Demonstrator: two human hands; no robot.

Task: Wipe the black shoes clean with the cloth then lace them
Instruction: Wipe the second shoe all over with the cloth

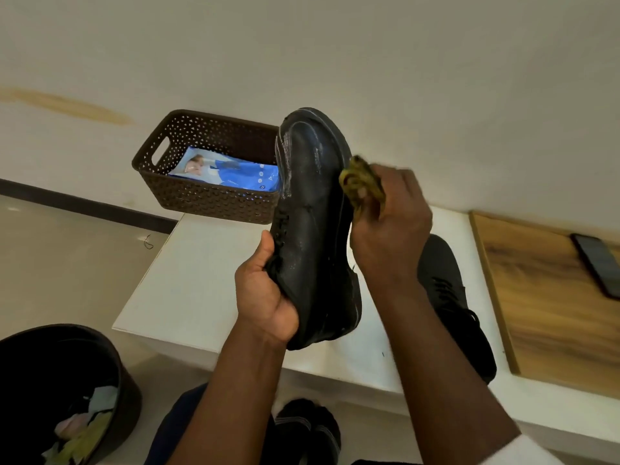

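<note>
Shoe [315, 209] position: the black lace-up shoe was held in the air above the white table [188, 283], toe pointing up and away, its side panel turned toward the right hand. This orientation appeared chosen to expose the upper and the sole edge to the cloth while keeping the shoe off the table.

Left hand [265, 297]: its grip was wrapped round the rear of the shoe near the laces, thumb lying along the eyelet area, fingers hidden beneath. Holding at the heel end left the front and side free for wiping.

Right hand [391, 223]: its grip was closed on a bunched yellow-green cloth [360, 181], pressed against the shoe's right edge near the forefoot. The hand was motion-blurred, which suggested an active wiping stroke. Wet streaks showed on the toe and upper, so cleaning was judged to be in progress and lacing not yet started.

Second black shoe [449, 297]: it lay on the table at the right, partly behind the right forearm, within reach for the next turn.

Other items: a brown perforated basket [201, 196] holding a blue packet [228, 172] stood at the table's far edge. A phone [600, 263] lay on a wooden surface at the right. A dark bin [110, 364] with scraps stood on the floor at the lower left.
</note>
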